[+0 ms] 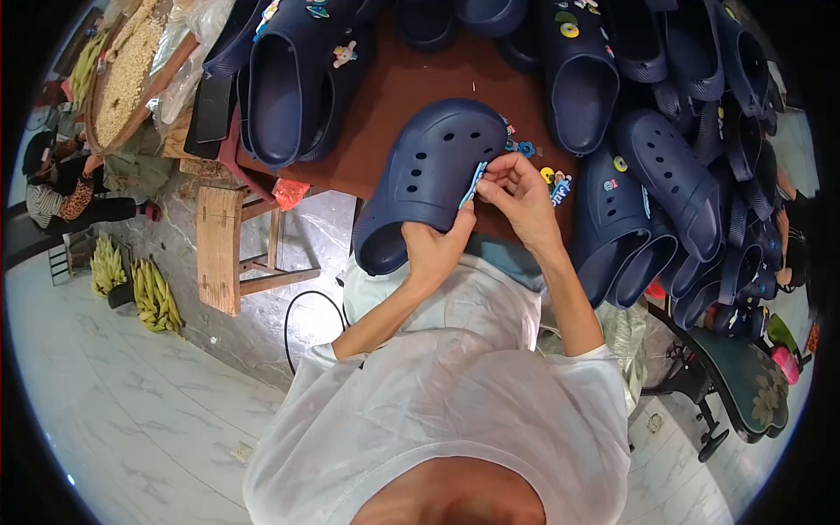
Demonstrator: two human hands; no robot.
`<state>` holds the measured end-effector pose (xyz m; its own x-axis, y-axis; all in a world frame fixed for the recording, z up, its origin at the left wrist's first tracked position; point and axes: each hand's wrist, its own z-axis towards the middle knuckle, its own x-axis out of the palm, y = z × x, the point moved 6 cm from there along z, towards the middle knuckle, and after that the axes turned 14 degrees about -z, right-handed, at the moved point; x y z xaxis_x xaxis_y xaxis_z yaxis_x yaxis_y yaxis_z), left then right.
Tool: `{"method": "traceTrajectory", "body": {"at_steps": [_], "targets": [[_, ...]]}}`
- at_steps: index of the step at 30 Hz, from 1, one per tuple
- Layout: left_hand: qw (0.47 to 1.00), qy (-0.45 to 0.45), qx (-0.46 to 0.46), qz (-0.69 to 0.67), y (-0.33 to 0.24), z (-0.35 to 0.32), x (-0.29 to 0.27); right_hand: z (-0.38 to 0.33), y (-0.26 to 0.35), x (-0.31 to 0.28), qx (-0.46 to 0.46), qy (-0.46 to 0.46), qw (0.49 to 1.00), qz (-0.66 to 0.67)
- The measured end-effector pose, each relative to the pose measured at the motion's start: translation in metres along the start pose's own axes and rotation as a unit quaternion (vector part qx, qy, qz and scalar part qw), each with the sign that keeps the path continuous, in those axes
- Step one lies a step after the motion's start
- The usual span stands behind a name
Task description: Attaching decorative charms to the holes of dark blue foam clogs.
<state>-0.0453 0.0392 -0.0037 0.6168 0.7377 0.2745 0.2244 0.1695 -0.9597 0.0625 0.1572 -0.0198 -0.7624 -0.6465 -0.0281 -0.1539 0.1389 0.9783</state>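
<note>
Head: clog (433,171) (navy) in left hand (437,254)

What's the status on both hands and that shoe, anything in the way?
Left hand gripping navy shoe near its opening. Right hand pinching blue charm at the shoe's side. Small charms close by, not blocking the shoe.

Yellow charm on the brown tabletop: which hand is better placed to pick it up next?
Right hand, probably: it is right beside the yellow charm, though it now pinches the light-blue strip. The left hand is farther off and holds the navy clog.
</note>
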Motion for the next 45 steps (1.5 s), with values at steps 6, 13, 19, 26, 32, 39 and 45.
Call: {"method": "traceTrajectory", "body": {"at_steps": [6, 13, 19, 26, 32, 39, 45], "targets": [[1.000, 0.011, 0.010, -0.011, 0.005, 0.000, 0.001, 0.001, -0.002, 0.001, 0.034, 0.003, 0.999, 0.011], [0.990, 0.010, -0.117, -0.072, 0.003, -0.001, 0.004, -0.003, -0.007, 0.007, -0.003, -0.047, 0.999, -0.011], [0.977, -0.022, -0.176, -0.119, 0.015, 0.003, -0.009, -0.009, -0.012, 0.028, -0.043, -0.118, 0.992, -0.012], [0.945, -0.071, -0.238, -0.215, 0.022, 0.008, -0.017, -0.032, 0.017, 0.016, -0.064, -0.134, 0.978, -0.149], [0.930, -0.068, -0.259, -0.253, 0.018, 0.007, -0.017, -0.060, 0.035, -0.043, -0.109, -0.188, 0.841, -0.495], [0.903, -0.057, -0.279, -0.323, 0.022, 0.011, -0.021, -0.059, 0.022, -0.065, -0.073, -0.168, 0.779, -0.600], [0.891, -0.050, -0.288, -0.347, 0.016, 0.010, -0.017, -0.054, 0.015, -0.066, -0.054, -0.145, 0.791, -0.592]]}}
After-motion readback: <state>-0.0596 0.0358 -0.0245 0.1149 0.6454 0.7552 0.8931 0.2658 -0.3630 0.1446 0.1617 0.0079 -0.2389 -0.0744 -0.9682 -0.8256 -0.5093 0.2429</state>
